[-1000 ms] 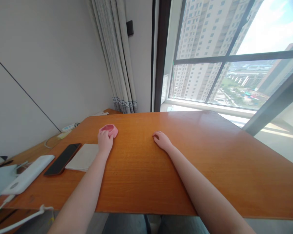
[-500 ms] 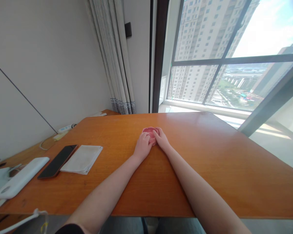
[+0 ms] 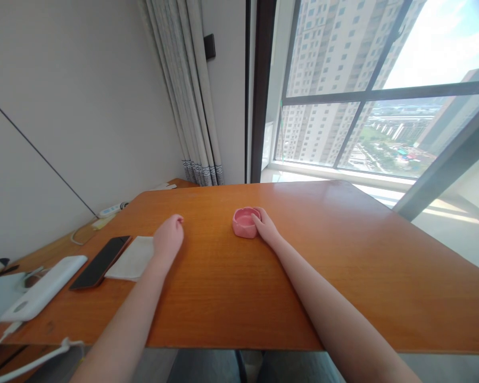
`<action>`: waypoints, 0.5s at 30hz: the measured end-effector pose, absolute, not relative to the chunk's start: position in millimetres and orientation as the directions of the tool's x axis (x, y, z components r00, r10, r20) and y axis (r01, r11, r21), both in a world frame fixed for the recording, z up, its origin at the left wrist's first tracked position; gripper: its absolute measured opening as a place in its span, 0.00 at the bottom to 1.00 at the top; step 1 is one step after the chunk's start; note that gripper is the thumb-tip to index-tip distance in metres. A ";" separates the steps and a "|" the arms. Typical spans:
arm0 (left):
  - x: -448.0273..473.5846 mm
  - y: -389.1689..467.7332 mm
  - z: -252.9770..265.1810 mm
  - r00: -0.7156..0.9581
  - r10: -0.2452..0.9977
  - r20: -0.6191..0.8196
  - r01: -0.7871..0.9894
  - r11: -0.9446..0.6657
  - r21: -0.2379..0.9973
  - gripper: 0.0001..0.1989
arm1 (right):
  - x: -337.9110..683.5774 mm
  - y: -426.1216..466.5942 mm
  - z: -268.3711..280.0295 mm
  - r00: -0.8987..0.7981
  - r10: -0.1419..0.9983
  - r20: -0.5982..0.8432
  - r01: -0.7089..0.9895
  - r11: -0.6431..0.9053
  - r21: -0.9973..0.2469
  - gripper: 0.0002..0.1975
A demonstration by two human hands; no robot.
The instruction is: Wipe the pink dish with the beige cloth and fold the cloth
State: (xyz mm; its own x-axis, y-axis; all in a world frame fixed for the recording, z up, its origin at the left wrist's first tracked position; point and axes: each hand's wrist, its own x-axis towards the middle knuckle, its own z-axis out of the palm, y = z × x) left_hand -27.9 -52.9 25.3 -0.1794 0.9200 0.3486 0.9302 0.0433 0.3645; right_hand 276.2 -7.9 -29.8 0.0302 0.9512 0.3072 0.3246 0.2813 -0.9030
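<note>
A small pink bowl [image 3: 244, 230] with a scalloped rim stands upright on the brown wooden table [image 3: 231, 298]. My right hand [image 3: 266, 225] grips its right side, the thumb over the rim and the fingers behind the outer wall. Well left of the bowl, my left hand [image 3: 169, 237] is curled closed above the table. Whatever might be inside those fingers is hidden. Partly behind the left wrist and hand lies a folded white cloth [image 3: 132, 260], flat on the tabletop.
Left of the cloth lie a black phone [image 3: 100, 263] and a long white device [image 3: 46, 287] with a cable plugged in. A power strip [image 3: 110, 210] sits by the wall. A curtain [image 3: 195, 96] and a large window [image 3: 367, 133] are beyond the table.
My left hand has come away from the bowl and moved left to beside the cloth, fingers curled. The right hand stays on the bowl, whose inside now shows more.
</note>
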 end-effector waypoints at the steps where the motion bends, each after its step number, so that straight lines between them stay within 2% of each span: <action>1: -56.8 -56.5 27.7 -0.260 0.914 0.311 0.939 0.165 0.300 0.16 | 276.2 -7.4 -30.1 0.029 0.947 0.320 0.318 0.294 -0.901 0.18; 2: -83.1 -60.8 28.2 -0.330 0.915 0.235 0.932 0.276 0.234 0.16 | 276.2 -6.5 -30.7 0.033 0.945 0.325 0.316 0.299 -0.900 0.18; 4: -122.9 -70.9 23.7 -0.392 0.909 0.139 0.919 0.382 0.094 0.18 | 276.4 -3.8 -32.4 0.051 0.947 0.316 0.327 0.283 -0.902 0.18; 8: -152.5 -86.7 3.9 -0.325 0.943 0.069 0.941 0.330 -0.076 0.20 | 276.8 0.5 -35.6 0.094 0.938 0.333 0.337 0.285 -0.898 0.19; 11: -159.7 -88.4 -5.0 -0.252 0.967 0.043 0.962 0.255 -0.097 0.18 | 276.6 0.1 -36.4 0.096 0.924 0.370 0.321 0.323 -0.890 0.20; 13: -168.1 -84.7 -5.0 -0.300 0.954 0.007 0.952 0.299 -0.064 0.19 | 276.5 -1.2 -36.0 0.092 0.923 0.375 0.311 0.331 -0.891 0.20; 15: -177.7 -78.5 -1.6 -0.386 0.921 -0.048 0.922 0.386 -0.010 0.24 | 276.6 -2.6 -35.1 0.093 0.925 0.367 0.301 0.326 -0.896 0.20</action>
State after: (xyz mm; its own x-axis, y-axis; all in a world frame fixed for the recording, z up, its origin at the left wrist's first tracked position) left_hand -177.7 -78.5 -1.6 -0.3864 0.9211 -0.0478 0.9223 0.3864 -0.0096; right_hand 276.6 -2.6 -35.1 0.0928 0.9254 0.3675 0.3006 0.3258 -0.8964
